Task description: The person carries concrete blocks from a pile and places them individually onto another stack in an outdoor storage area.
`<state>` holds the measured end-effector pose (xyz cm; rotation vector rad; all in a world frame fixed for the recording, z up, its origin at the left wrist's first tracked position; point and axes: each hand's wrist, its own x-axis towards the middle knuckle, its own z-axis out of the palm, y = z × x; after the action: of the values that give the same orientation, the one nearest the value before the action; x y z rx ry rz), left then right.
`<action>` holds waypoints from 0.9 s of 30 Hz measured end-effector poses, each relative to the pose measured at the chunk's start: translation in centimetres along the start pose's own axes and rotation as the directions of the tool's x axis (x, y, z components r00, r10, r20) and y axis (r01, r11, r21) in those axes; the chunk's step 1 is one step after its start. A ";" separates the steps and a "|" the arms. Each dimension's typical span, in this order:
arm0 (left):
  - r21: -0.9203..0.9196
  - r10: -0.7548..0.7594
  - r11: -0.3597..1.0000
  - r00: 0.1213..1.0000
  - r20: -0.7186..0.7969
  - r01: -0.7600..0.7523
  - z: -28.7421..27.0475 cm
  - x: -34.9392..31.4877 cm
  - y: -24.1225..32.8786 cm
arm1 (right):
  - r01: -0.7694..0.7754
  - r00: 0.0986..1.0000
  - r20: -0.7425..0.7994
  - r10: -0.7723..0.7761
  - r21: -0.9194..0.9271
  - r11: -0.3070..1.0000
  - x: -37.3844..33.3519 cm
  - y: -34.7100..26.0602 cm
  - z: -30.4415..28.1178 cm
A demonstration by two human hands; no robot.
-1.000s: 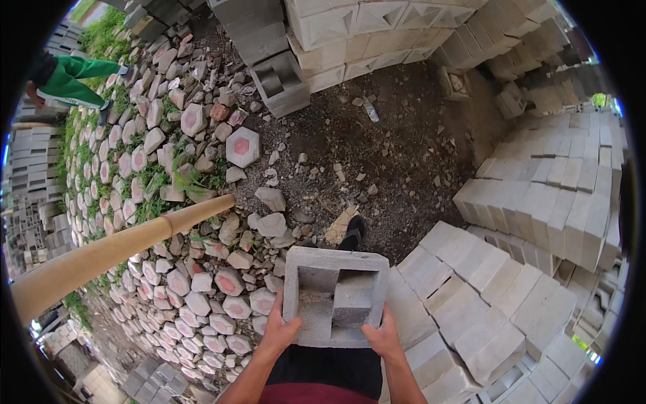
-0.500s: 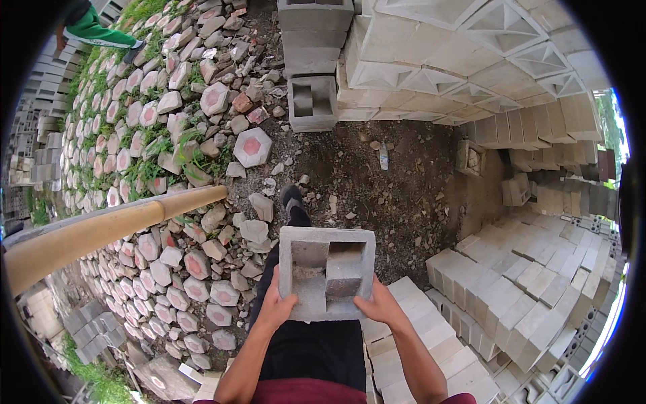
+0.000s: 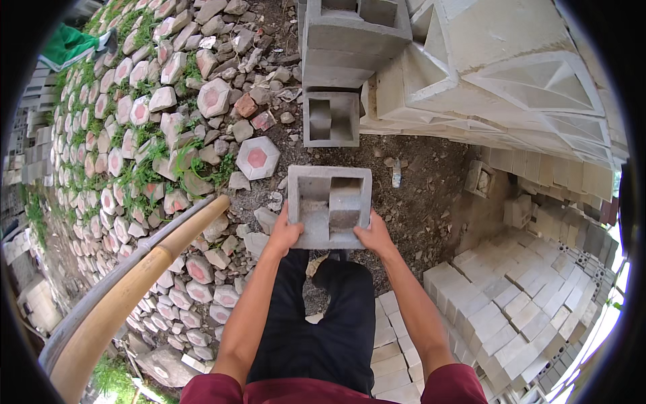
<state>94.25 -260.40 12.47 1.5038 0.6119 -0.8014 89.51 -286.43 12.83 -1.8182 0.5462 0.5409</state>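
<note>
A grey concrete block (image 3: 311,236) with stepped square hollows is held out in front of me, its open face toward me. My left hand (image 3: 285,232) grips its lower left edge, thumb on the near face. On the opposite side my right hand (image 3: 374,236) clamps the lower right edge the same way. Fingers of both hands are mostly hidden behind the block. Just beyond it, a similar grey block (image 3: 331,140) sits on the ground, in front of a stack of like blocks (image 3: 343,64).
Pale blocks with triangular recesses (image 3: 538,87) are piled at the right. More stacks (image 3: 484,303) stand nearer on the right. Hexagonal pavers (image 3: 258,158) and rubble cover the left ground. A bamboo pole (image 3: 161,259) slants in from the left. A plastic bottle (image 3: 396,173) lies ahead.
Both arms have stretched forward, carrying the block farther from my body. I have moved closer to the far stack. The person in green at the upper left has shifted toward the picture's edge.
</note>
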 end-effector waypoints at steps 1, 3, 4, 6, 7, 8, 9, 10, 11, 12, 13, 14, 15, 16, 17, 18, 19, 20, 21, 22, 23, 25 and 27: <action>0.018 0.080 0.997 0.997 0.015 -0.080 0.2 2.6 0.8 | 0.011 1.000 -0.026 -0.011 0.027 1.000 2.6 0.0 0.1; 0.001 0.095 0.995 0.994 0.050 -0.095 0.5 6.8 3.0 | 0.003 0.997 -0.074 -0.005 -0.023 1.000 7.0 -0.4 0.1; -0.016 0.143 0.990 0.989 0.043 -0.142 1.3 8.3 4.2 | -0.010 0.995 -0.104 0.000 -0.099 0.995 9.2 -0.8 -0.2; -0.019 0.199 0.980 0.980 0.021 -0.198 1.7 12.1 5.9 | 0.051 0.987 -0.139 -0.076 -0.175 0.983 13.4 -1.7 -0.8; -0.018 0.190 0.982 0.981 0.024 -0.190 1.6 14.4 5.9 | 0.057 0.989 -0.128 -0.080 -0.169 0.984 15.8 -2.7 -0.7; -0.022 0.166 0.986 0.986 0.029 -0.165 1.5 15.7 5.3 | 0.006 0.992 -0.121 -0.032 -0.213 0.977 17.5 -3.2 -0.6; -0.026 0.154 0.988 0.988 0.022 -0.153 1.8 16.9 5.3 | -0.044 0.993 -0.119 0.013 -0.261 0.964 19.2 -3.2 -0.8; -0.037 0.135 0.990 0.990 0.037 -0.133 2.5 18.3 5.9 | -0.049 0.993 -0.121 0.017 -0.267 0.962 21.1 -2.2 -1.6; -0.042 0.111 0.993 0.993 0.052 -0.108 3.1 19.3 6.4 | -0.044 0.986 -0.166 -0.006 -0.295 0.955 22.5 -0.9 -2.1; -0.043 0.103 0.994 0.993 0.057 -0.101 4.0 20.1 6.8 | -0.039 0.977 -0.210 -0.032 -0.324 0.945 23.4 0.5 -2.5; -0.049 0.163 0.986 0.986 0.025 -0.162 3.4 20.7 6.9 | -0.036 0.984 -0.178 -0.009 -0.246 0.969 23.7 -0.7 -1.5; -0.064 0.226 0.972 0.974 0.015 -0.225 3.6 21.3 7.1 | -0.037 0.986 -0.165 -0.004 -0.247 0.968 23.9 -1.0 -1.1; -0.071 0.192 0.979 0.981 0.018 -0.190 3.4 21.9 7.4 | -0.026 0.972 -0.231 -0.029 -0.229 0.973 24.1 -1.3 -0.6; -0.074 0.186 0.980 0.982 0.013 -0.185 3.3 22.5 7.5 | -0.012 0.952 -0.301 -0.054 -0.215 0.977 24.3 -1.4 -0.2; -0.057 0.221 0.974 0.975 0.009 -0.220 3.0 23.1 7.5 | -0.014 0.954 -0.295 -0.052 -0.217 0.976 24.6 -1.6 0.2; -0.040 0.256 0.966 0.967 0.005 -0.256 2.8 23.6 7.6 | -0.038 0.944 -0.328 -0.035 -0.213 0.976 25.0 -1.8 0.6; -0.026 0.279 0.960 0.960 -0.009 -0.279 2.9 24.3 7.7 | -0.064 0.931 -0.364 -0.016 -0.207 0.976 25.5 -1.5 0.6; -0.026 0.276 0.961 0.961 -0.010 -0.276 3.1 24.8 7.6 | -0.066 0.932 -0.362 -0.014 -0.207 0.976 25.9 -1.2 0.6; -0.031 0.280 0.959 0.960 -0.002 -0.280 3.1 25.2 7.6 | -0.022 0.923 -0.381 -0.050 -0.182 0.983 26.4 -0.9 0.7; -0.037 0.279 0.960 0.960 0.003 -0.278 3.2 25.3 7.6 | 0.020 0.915 -0.395 -0.082 -0.157 0.987 26.4 -1.0 0.8; -0.037 0.271 0.962 0.963 0.000 -0.271 3.2 25.5 7.7 | 0.015 0.918 -0.389 -0.076 -0.158 0.987 26.5 -1.3 0.9; -0.045 0.305 0.951 0.952 -0.030 -0.306 3.3 25.9 8.1 | -0.023 0.908 -0.413 -0.068 -0.212 0.977 26.8 -1.8 0.8; -0.032 0.272 0.962 0.962 -0.022 -0.272 3.4 26.1 8.3 | -0.032 0.914 -0.404 -0.041 -0.172 0.985 27.2 -1.7 0.6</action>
<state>116.34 -266.78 -2.83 1.5244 0.4172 -0.5629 111.94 -288.16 -2.53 -2.1162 0.7949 0.2057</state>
